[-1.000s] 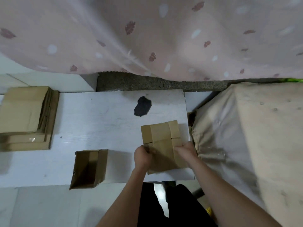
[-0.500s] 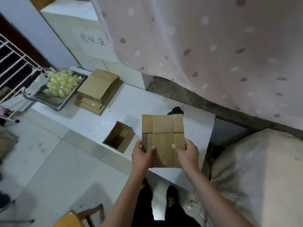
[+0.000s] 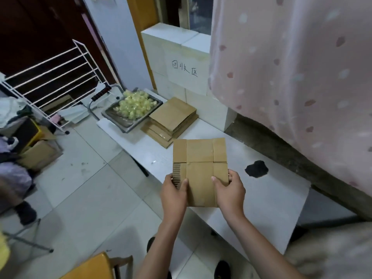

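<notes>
The left hand pinches the lower left edge of a flattened cardboard box, thumb laid across the front face and the other fingers hidden behind it. The right hand pinches the lower right edge the same way, thumb on the front and fingertips curled round the side. The box is held between them in the air, over the near edge of the white tabletop, its flat face turned toward the camera.

It is plain brown corrugated board, rectangular, creased into panels by two long folds and one cross seam. At its left edge, just above the left thumb, the outer paper is gone and a ribbed strip of fluting shows.

The tabletop is smooth and pale, with an irregular black patch just right of the box. Farther along it lies a stack of flattened cartons in the same brown board, and just beside that a shiny metal tray heaped with pale yellow wrapped pieces. Behind them stand white blocks with handwritten characters. A pink patterned cloth hangs over the right side and hides the wall there. To the left are a white wire rack and a grey tiled floor.
</notes>
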{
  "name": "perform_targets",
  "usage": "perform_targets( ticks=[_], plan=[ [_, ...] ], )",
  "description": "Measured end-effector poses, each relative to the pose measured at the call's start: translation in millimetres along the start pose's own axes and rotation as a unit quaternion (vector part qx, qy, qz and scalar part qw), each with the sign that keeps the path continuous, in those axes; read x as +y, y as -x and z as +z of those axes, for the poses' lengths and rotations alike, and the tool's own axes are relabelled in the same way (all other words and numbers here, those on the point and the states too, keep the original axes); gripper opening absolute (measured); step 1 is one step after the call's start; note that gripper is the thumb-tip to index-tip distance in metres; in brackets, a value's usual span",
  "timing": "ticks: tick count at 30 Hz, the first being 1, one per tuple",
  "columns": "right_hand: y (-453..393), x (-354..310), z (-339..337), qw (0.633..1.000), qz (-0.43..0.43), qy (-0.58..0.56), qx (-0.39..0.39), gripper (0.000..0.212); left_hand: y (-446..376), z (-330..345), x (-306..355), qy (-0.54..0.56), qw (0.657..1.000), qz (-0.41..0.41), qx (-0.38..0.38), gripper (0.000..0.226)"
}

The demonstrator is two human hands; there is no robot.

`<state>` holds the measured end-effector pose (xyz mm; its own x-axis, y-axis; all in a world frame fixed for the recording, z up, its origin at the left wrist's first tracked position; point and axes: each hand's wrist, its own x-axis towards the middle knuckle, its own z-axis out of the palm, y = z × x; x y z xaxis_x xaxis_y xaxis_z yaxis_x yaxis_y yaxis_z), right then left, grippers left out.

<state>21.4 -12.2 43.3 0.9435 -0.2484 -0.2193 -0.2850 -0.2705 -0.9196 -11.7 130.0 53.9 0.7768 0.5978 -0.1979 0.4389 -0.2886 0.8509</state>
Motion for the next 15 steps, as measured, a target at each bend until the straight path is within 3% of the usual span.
perform_targets(
  ticks=[9,15],
  plan=[
    [10,-70,139,0.999,-0.026,0.008,0.03,0.038,-117,-102,-15,0.037,0.999,0.017,-0.007,0.031],
    [22,-116,224,0.999,-0.026,0.003,0.042,0.027,-189,-170,-26,0.05,0.998,0.022,-0.027,0.033]
  ],
)
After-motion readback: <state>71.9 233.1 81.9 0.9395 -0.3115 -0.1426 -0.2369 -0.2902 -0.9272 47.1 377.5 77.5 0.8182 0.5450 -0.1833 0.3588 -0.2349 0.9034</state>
